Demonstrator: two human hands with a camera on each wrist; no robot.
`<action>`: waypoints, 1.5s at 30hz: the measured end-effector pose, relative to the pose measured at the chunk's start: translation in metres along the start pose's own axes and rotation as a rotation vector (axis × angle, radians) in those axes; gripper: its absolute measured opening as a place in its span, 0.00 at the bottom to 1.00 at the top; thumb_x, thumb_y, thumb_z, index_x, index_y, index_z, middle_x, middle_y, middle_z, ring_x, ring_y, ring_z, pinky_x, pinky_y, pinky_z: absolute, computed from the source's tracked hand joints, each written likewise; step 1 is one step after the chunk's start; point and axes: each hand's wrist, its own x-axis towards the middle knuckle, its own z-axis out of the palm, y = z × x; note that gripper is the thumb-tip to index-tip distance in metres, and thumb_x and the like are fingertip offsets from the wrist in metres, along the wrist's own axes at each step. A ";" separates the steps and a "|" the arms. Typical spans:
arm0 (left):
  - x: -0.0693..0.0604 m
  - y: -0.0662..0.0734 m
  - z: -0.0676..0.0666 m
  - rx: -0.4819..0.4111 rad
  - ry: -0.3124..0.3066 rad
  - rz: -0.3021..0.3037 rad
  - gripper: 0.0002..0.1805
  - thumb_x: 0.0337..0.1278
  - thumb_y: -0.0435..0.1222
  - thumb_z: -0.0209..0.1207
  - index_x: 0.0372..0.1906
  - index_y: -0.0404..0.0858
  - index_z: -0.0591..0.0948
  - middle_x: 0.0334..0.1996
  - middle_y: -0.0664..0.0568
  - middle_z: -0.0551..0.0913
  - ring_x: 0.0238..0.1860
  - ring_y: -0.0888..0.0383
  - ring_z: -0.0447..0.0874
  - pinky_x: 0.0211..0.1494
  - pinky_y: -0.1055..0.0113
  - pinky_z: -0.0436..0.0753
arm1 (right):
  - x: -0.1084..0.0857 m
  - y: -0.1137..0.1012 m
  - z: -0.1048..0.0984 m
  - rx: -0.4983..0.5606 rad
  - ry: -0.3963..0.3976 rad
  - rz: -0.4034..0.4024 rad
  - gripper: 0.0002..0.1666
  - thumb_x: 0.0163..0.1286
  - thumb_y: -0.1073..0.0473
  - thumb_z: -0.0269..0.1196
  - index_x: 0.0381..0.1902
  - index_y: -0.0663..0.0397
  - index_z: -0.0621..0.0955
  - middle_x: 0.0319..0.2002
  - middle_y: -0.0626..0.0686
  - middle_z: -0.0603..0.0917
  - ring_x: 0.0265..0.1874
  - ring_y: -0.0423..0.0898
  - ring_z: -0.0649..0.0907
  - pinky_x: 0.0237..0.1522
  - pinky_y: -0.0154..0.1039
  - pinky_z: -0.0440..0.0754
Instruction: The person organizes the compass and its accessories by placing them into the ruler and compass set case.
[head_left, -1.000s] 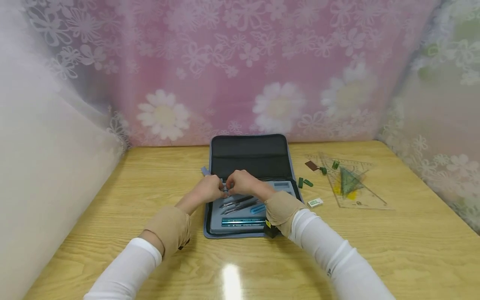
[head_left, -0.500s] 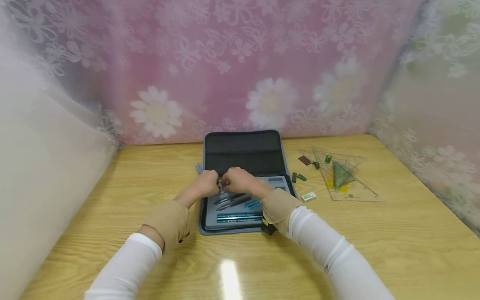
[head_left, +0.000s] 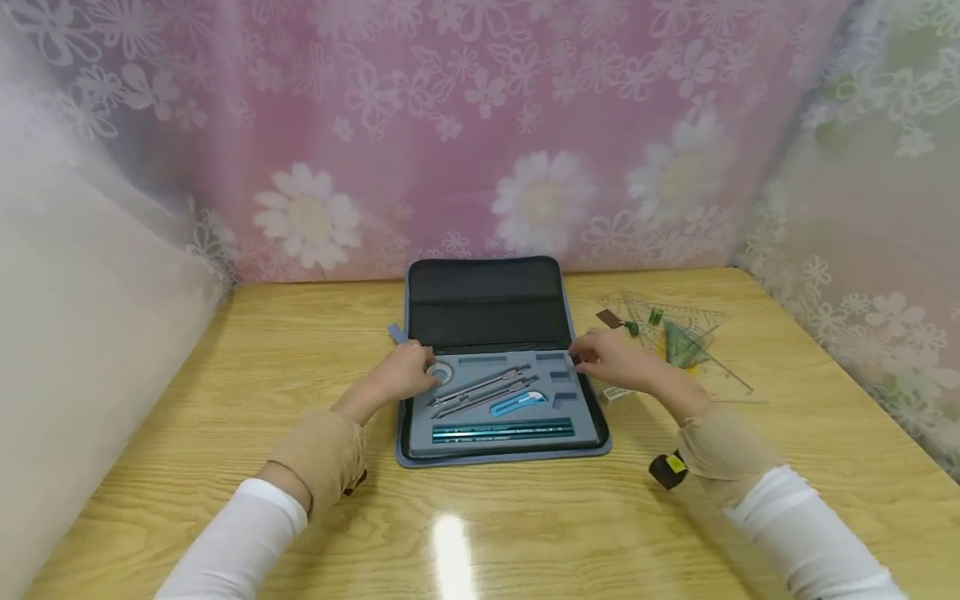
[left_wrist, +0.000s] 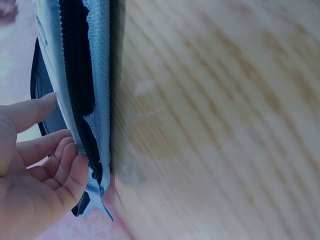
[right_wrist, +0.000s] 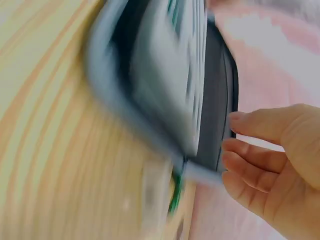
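A zip-up case (head_left: 502, 461) lies unfolded on the table, its black lid (head_left: 487, 304) leaning back. Its grey foam insert holds a small whitish ring like a tape roll (head_left: 441, 372), two metal compasses (head_left: 480, 387), a blue utility knife (head_left: 519, 403) and dark green pencils (head_left: 502, 430). My left hand (head_left: 401, 371) is at the case's upper left edge beside the ring; in the left wrist view its fingers (left_wrist: 67, 160) touch the side, thumb apart. Around the upper right corner, my right hand (head_left: 618, 360) has loosely bent fingers and nothing between them.
Right of the case lie transparent set squares (head_left: 686, 346), a brown tag-like piece (head_left: 609, 318), small green pieces (head_left: 656, 317) and a white eraser (head_left: 617, 392) partly under the right hand. A floral curtain (head_left: 480, 167) hangs behind the table.
My right hand has left the ring and moved right to the case's other side, uncovering the compasses and knife. The left hand has shifted slightly left, and the ring now sits visible in the insert.
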 end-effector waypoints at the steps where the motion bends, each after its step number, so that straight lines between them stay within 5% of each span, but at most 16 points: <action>1: 0.000 0.000 -0.001 -0.001 -0.005 0.010 0.16 0.54 0.39 0.62 0.41 0.28 0.82 0.39 0.41 0.80 0.42 0.49 0.76 0.43 0.59 0.76 | -0.009 0.008 -0.002 0.000 -0.012 0.019 0.14 0.62 0.66 0.61 0.45 0.66 0.80 0.33 0.54 0.78 0.29 0.46 0.76 0.31 0.42 0.76; 7: 0.000 -0.004 -0.004 -0.065 -0.080 0.029 0.22 0.51 0.40 0.65 0.46 0.27 0.80 0.23 0.49 0.75 0.25 0.58 0.70 0.31 0.66 0.72 | -0.044 0.035 -0.003 0.025 -0.118 0.066 0.14 0.60 0.67 0.62 0.45 0.64 0.81 0.39 0.57 0.79 0.33 0.50 0.79 0.33 0.43 0.78; 12: 0.002 -0.008 -0.008 -0.096 -0.115 0.013 0.25 0.49 0.37 0.66 0.51 0.26 0.77 0.22 0.53 0.71 0.25 0.59 0.67 0.32 0.67 0.68 | -0.047 0.041 0.006 -0.008 -0.078 0.020 0.10 0.58 0.66 0.64 0.40 0.61 0.83 0.34 0.52 0.79 0.29 0.43 0.75 0.30 0.39 0.75; 19: 0.002 -0.008 -0.009 -0.071 -0.107 0.027 0.24 0.50 0.38 0.66 0.51 0.27 0.78 0.27 0.51 0.73 0.31 0.56 0.69 0.34 0.66 0.70 | -0.030 0.043 0.004 -0.022 -0.033 0.018 0.04 0.61 0.64 0.63 0.34 0.59 0.82 0.27 0.47 0.74 0.24 0.40 0.68 0.26 0.37 0.66; 27: 0.002 -0.009 -0.007 -0.081 -0.102 0.013 0.25 0.49 0.37 0.66 0.52 0.27 0.77 0.28 0.51 0.74 0.30 0.57 0.69 0.33 0.67 0.70 | 0.000 0.027 0.000 -0.037 0.074 -0.025 0.09 0.62 0.66 0.62 0.39 0.65 0.82 0.30 0.50 0.76 0.25 0.41 0.71 0.27 0.38 0.71; 39: 0.003 -0.008 -0.010 -0.086 -0.136 0.002 0.26 0.49 0.38 0.66 0.52 0.27 0.77 0.25 0.52 0.75 0.28 0.58 0.71 0.33 0.66 0.72 | 0.028 0.014 0.011 -0.125 0.043 -0.128 0.07 0.62 0.69 0.59 0.38 0.64 0.81 0.33 0.54 0.76 0.29 0.45 0.73 0.32 0.41 0.73; 45: 0.004 -0.007 -0.008 -0.079 -0.127 -0.022 0.26 0.50 0.37 0.66 0.53 0.27 0.77 0.26 0.52 0.76 0.28 0.58 0.71 0.34 0.66 0.71 | 0.034 0.013 0.014 -0.084 0.000 -0.108 0.08 0.62 0.69 0.60 0.39 0.64 0.81 0.34 0.53 0.76 0.29 0.44 0.73 0.31 0.40 0.72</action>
